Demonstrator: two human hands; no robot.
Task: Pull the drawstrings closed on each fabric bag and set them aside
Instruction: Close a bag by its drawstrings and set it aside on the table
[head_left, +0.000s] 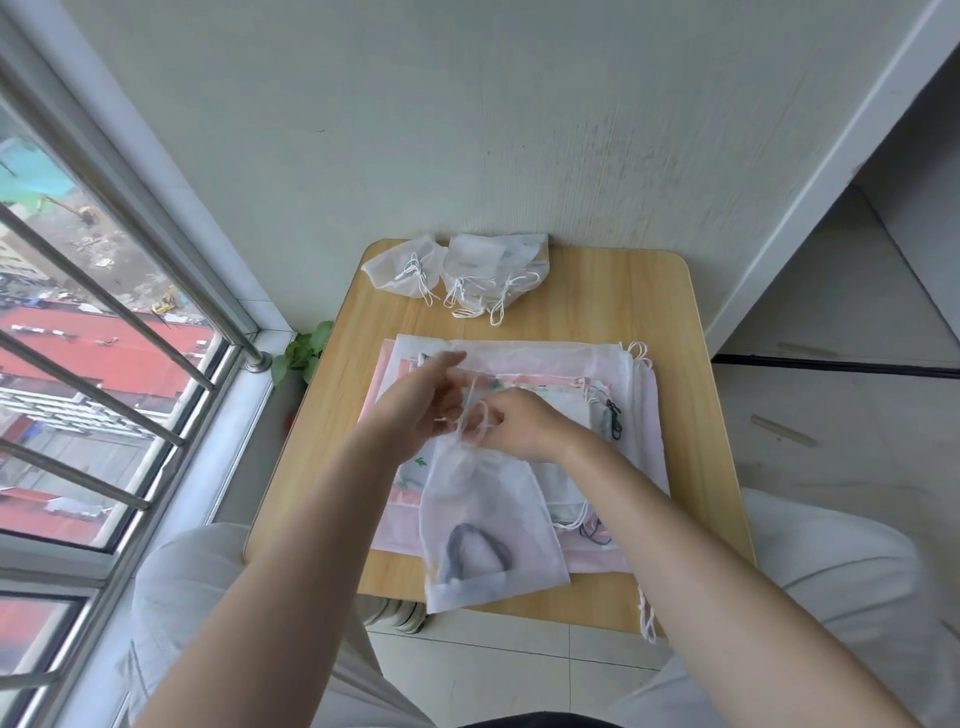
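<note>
While both hands work at the gathered neck of the small white bag (485, 525), which lies on top of the stack of flat bags (561, 364) at the middle of the table (649, 291), the main risk is that the pull goes uneven. The right hand (519, 423) has its fingers curled round a loop of the white string (480, 415), and the left hand (431, 400) seems to pinch the string or the bunched mouth between thumb and lower fingers while its forefinger points away; the strings are thin and blurred there, so I cannot be sure which strand each hand has. If only one strand is drawn, the mouth would likely pucker on one side and stay part open. The thin cloth is light and slippery, so a hard tug could drag the bag, and perhaps the flat ones under it, toward the near edge of the table, where one string already hangs over. The dark looped thing (475, 553) seen through the cloth near the bag's bottom could slide out if the bag were lifted mouth-down before it is shut. The closed bags (457, 267) sit in a heap at the far edge, well apart; a careless toss there could tangle the loose strings together.
</note>
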